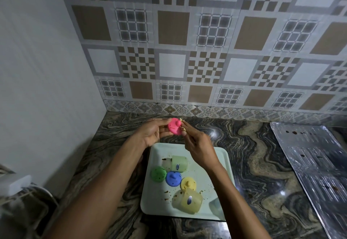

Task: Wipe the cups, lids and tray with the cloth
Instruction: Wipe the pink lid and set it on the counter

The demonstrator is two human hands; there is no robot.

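Tray (154, 205), pale green, on marbled counter (253, 154). Nearest on it: yellowish cup (187, 201) on its side, brown specks round it. Next, L to R: green lid (158, 174), blue lid (173, 178), yellow lid (188, 183); then green cup (177, 163), also on its side. Past tray's far edge, left hand (154, 131) curls fingers round pink lid (174, 126); right hand (195, 144) fingertips pinch its rim.

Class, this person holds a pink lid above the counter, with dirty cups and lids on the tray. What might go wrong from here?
1. The left hand and right hand hold the pink lid by the fingers above the counter, past the tray; if it slips, it may bounce away.
2. The green cup and yellow cup lie on their sides near the right forearm; a nudge might roll them and spread the brown specks.
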